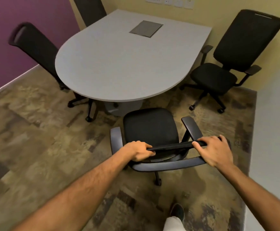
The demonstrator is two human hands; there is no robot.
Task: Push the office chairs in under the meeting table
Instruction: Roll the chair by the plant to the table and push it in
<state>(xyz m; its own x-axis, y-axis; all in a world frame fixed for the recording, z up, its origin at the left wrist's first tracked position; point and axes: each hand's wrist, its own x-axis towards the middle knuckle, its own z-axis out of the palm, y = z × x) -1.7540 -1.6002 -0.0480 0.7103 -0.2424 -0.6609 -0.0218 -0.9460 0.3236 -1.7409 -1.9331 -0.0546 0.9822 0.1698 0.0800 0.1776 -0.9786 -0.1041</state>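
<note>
A black office chair (150, 126) with grey armrests stands in front of me, its seat facing the rounded end of the grey meeting table (119, 64). The seat's front edge lies just short of the table's rim. My left hand (138, 151) grips the left end of the backrest's top edge. My right hand (213, 151) grips the right end of that edge. A second chair (234, 52) stands pulled out at the table's right side, its seat clear of the tabletop. Two more chairs, one at the left (34, 45) and one at the far left (89, 10), sit tucked against the table.
A purple wall (19, 14) runs behind the left chairs and a yellow wall (219, 19) behind the table. A metal cable hatch (146, 28) is set in the tabletop. The table's grey pedestal (126, 107) stands under its near end. My shoe (177, 211) is on the patterned carpet.
</note>
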